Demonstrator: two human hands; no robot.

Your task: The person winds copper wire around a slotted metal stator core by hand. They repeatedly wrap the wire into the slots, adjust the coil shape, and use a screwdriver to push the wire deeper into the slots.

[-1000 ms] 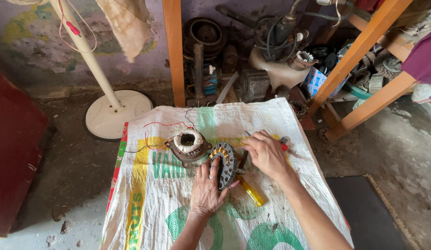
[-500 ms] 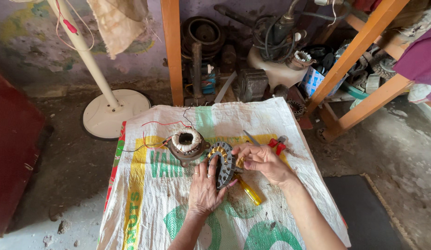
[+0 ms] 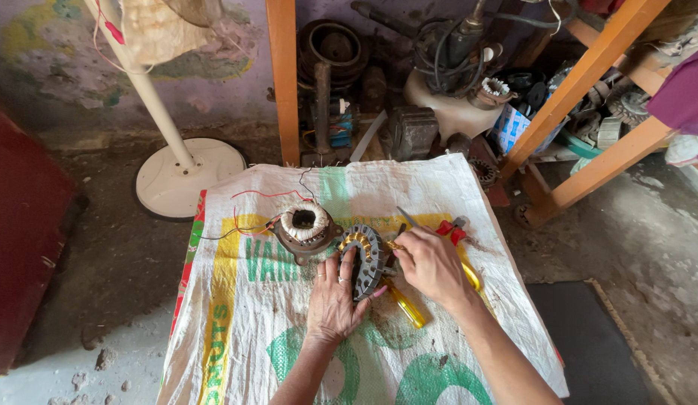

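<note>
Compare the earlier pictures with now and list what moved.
The right hand drew in from the red-handled pliers toward the dark stator ring. The left hand stays on the ring; the wound motor core and yellow-handled screwdriver lie unmoved.

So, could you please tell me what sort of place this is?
Probably a small motor or fan repair workshop: a wound stator on a woven sack, a fan stand base, and shelves of motor parts.
</note>
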